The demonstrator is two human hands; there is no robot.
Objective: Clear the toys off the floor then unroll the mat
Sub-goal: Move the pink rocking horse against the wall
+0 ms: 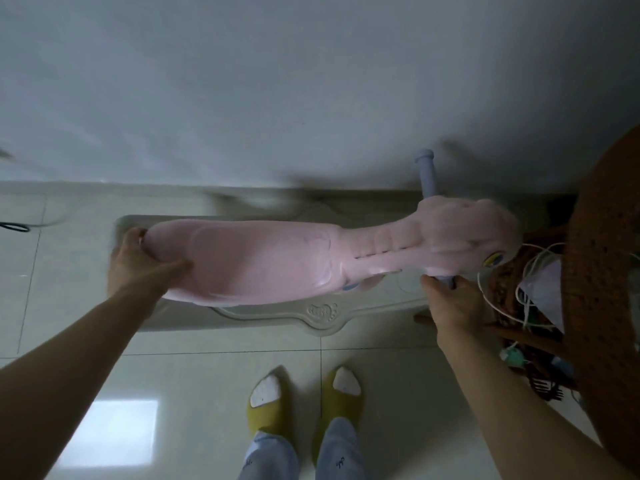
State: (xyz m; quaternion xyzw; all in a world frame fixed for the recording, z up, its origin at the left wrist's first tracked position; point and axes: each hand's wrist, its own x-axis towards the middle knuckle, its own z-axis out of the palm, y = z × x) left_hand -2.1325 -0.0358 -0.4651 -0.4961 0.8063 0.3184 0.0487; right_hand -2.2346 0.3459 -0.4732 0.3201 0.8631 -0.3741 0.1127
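A pink ride-on horse (263, 258) stands side-on along the foot of a pale wall (311, 81), its seat end to the left and its head to the right, on a cream rocker base (322, 315) that rests on the tiled floor (207, 375). The left hand (138, 261) grips the rear edge of the seat, thumb laid along the near side and fingers curled over the back rim. The right hand (453, 303) is closed round the near handlebar below the head; the bar itself is almost wholly hidden by the fingers. The far handlebar (426, 171), pale blue, points up towards the wall. The head sits just beside a brown wicker basket (609, 271) at the right edge of the floor; whether they touch cannot be told. White cords (526, 271) and a white face mask (543, 292) hang over the basket's near side. The person stands close behind the base in yellow slippers (266, 407) and pale trousers. A black cable (14, 226) lies on the floor at the far left. The picture is slightly blurred.
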